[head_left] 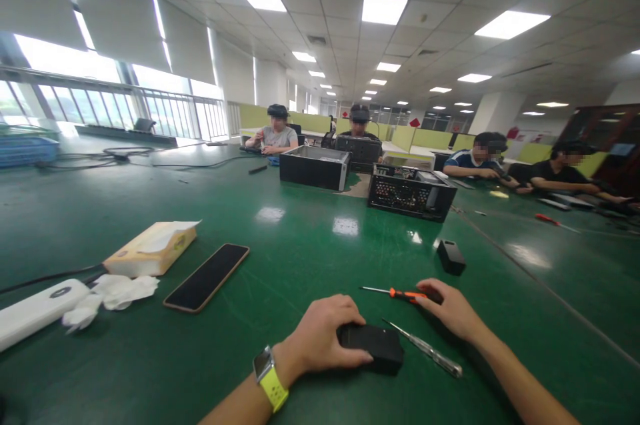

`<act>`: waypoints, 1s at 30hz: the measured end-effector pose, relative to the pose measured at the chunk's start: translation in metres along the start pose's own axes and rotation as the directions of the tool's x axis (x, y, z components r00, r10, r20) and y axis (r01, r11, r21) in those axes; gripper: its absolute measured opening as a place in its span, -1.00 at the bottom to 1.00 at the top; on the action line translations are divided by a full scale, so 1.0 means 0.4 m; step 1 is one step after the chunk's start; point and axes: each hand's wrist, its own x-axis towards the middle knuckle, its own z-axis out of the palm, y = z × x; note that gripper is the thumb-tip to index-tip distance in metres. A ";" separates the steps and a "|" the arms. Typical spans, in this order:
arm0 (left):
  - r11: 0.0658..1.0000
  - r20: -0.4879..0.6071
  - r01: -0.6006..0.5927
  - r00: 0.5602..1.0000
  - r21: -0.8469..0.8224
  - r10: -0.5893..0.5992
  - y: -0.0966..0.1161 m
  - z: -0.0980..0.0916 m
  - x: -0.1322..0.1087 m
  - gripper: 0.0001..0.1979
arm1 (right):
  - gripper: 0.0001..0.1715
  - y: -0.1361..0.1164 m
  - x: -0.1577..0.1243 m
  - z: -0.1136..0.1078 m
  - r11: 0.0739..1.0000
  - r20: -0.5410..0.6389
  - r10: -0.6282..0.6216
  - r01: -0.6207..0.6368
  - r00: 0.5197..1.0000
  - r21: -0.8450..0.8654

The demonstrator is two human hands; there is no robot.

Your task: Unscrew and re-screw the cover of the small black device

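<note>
Black casing (383, 346) lies clasped in my left hand (330, 335), likely to steady it; farther right, my right hand (450, 310) pinches the orange screwdriver handle (404, 295).

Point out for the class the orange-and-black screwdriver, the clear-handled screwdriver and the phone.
Orange-and-black screwdriver (400, 294): head view, on its handle.
Clear-handled screwdriver (426, 348): head view, on its handle.
Phone (207, 278): head view, middle of its dark screen.

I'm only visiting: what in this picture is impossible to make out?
Head view: the left end of the black box, covered by the left hand.
Head view: the handle end of the orange screwdriver, and whether it is gripped; the right hand hides it.
Head view: the near end of the white object, cut off by the left edge.
</note>
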 end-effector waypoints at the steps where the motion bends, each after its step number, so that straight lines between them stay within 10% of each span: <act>1: 1.000 -0.008 0.003 1.000 -0.001 -0.003 0.000 0.001 0.000 -0.60 | -0.62 -0.009 -0.007 -0.011 1.000 -0.011 -0.003 0.003 1.000 -0.026; 10: 1.000 -0.044 0.000 0.999 0.027 0.001 -0.001 0.001 0.003 -0.65 | -0.80 -0.117 -0.096 -0.031 0.978 0.460 0.113 -0.017 0.881 -0.208; 20: 0.985 -0.060 -0.091 0.993 0.144 0.100 -0.012 0.012 0.008 -0.68 | -0.71 -0.099 -0.085 -0.106 0.949 0.633 -0.114 -0.105 0.766 0.298; 25: 0.981 -0.058 -0.099 0.992 0.167 0.110 -0.011 0.013 0.010 -0.68 | -0.73 -0.097 -0.093 -0.083 0.938 0.717 -0.071 -0.198 0.694 0.284; 30: 0.982 -0.064 -0.101 0.992 0.159 0.113 -0.015 0.015 0.009 -0.69 | -0.79 -0.105 -0.087 -0.080 0.951 0.684 -0.045 -0.178 0.728 0.252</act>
